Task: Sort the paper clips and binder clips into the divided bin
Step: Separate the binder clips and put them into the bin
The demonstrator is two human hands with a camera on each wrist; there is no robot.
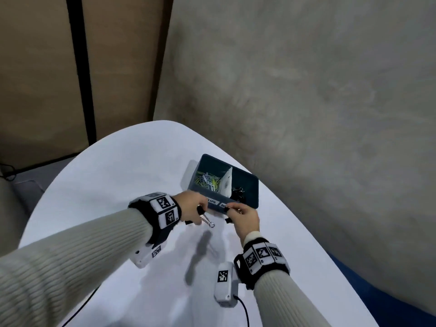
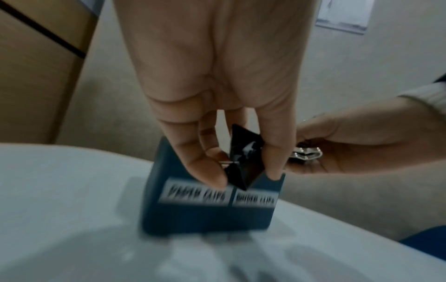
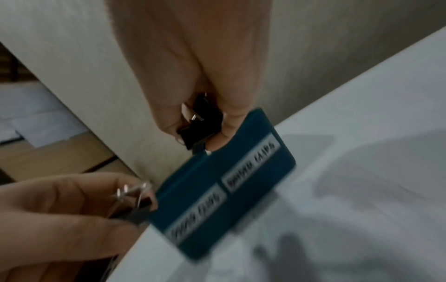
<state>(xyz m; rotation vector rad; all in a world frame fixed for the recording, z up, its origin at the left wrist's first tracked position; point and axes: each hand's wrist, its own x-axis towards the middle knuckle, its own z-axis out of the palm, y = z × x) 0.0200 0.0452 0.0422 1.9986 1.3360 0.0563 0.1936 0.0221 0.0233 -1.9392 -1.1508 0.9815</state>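
Note:
A teal divided bin (image 1: 256, 194) stands on the white table (image 1: 118, 185). Its left compartment holds several coloured paper clips (image 1: 207, 180). Black binder clips (image 1: 238, 193) lie in its right compartment behind a white divider (image 1: 227, 182). My left hand (image 1: 200, 212) pinches a black binder clip (image 2: 243, 158) at the bin's front wall (image 2: 210, 215); its silver handles (image 1: 207, 220) stick out toward me. My right hand (image 1: 230, 212) pinches another black binder clip (image 3: 200, 124) just above the bin's labelled front (image 3: 217, 190).
Two labels (image 2: 195, 192) are stuck on the bin's front wall. The table's curved edge runs close behind and to the right of the bin, with grey floor (image 1: 306, 90) beyond. A cable (image 1: 243, 308) trails from the right wrist camera.

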